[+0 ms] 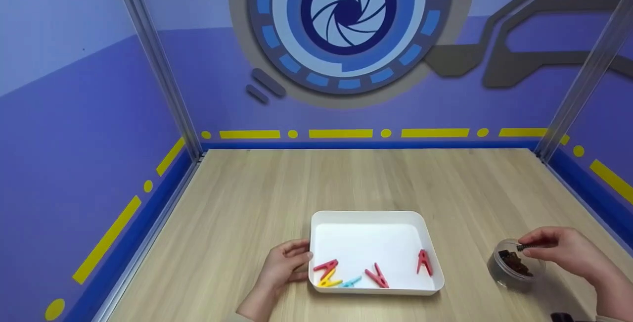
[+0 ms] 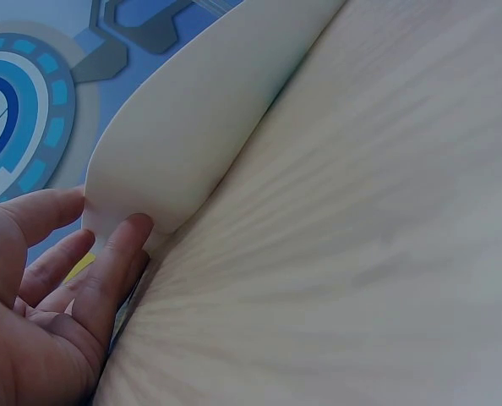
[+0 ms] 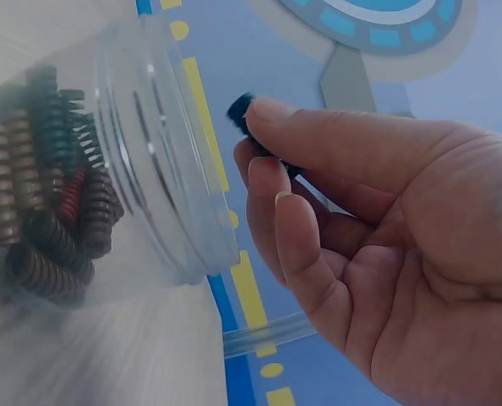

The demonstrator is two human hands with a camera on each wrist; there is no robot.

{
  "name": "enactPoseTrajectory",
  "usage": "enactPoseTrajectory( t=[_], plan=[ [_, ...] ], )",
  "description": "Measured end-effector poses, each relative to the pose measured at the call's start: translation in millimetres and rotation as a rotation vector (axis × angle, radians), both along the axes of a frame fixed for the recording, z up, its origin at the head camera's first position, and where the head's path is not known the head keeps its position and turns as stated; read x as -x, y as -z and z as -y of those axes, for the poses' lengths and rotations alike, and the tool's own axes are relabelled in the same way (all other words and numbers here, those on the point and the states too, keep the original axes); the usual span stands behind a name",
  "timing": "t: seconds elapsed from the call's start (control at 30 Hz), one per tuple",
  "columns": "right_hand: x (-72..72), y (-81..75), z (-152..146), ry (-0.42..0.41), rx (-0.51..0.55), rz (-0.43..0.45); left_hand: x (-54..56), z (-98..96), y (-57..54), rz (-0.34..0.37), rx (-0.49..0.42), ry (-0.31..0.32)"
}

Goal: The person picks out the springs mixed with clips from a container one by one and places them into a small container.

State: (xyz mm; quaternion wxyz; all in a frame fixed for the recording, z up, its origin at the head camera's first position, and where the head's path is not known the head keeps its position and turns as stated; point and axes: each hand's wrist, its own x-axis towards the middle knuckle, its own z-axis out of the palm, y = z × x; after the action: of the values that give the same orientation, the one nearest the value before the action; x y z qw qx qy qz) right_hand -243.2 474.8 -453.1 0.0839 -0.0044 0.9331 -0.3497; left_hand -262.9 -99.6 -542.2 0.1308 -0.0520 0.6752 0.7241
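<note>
Beside the tray's left wall is my left hand (image 1: 282, 265), its fingertips touching the white tray (image 1: 366, 217) near the rim. In the left wrist view, the fingers (image 2: 116, 262) lie against the tray's outer wall (image 2: 192, 127). Several clothespins lie in the tray: red ones (image 1: 378, 276), a yellow one (image 1: 329, 280) and a light blue one (image 1: 351, 282). At the right, my right hand (image 1: 568, 250) pinches a small dark spring (image 3: 241, 110) between thumb and fingers. That spring is above the rim of a clear round jar (image 3: 166, 169) holding several brown, dark and red springs (image 3: 52, 169).
Light wood tabletop (image 1: 237, 203) surrounds the tray and the jar. A small dark object (image 1: 561, 317) shows at the bottom right edge. Printed blue panels (image 1: 123, 173) and metal corner posts (image 1: 163, 74) enclose the table at the back and sides.
</note>
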Motion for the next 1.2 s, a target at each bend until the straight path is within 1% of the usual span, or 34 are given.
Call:
enactPoseTrajectory(
  t=[0.2,0.37,0.53,0.7,0.87,1.0,1.2],
  plan=[
    [-1.3,0.2,-1,0.004,0.011,0.001,0.8,0.9,1.5,-0.005,0.001,0.001],
    [-1.8,1.1,1,0.012,0.024,-0.024,0.9,1.2,1.7,-0.011,-0.005,0.003],
    [-1.9,3.2,3,-0.002,0.055,-0.04,1.1,1.2,1.0,-0.007,0.001,0.0],
    [-0.5,3.7,6,-0.008,0.086,-0.05,0.2,0.8,0.1,-0.004,0.004,-0.007],
    [1.3,4.5,13,-0.022,0.117,-0.057,0.8,1.6,2.5,-0.015,0.009,0.007],
    [4.3,3.8,16,-0.021,0.112,-0.034,2.5,2.1,5.0,-0.022,0.02,0.013],
    [8.4,0.2,24,-0.033,0.121,-0.043,3.2,1.7,3.6,-0.016,0.032,0.01]
  ],
)
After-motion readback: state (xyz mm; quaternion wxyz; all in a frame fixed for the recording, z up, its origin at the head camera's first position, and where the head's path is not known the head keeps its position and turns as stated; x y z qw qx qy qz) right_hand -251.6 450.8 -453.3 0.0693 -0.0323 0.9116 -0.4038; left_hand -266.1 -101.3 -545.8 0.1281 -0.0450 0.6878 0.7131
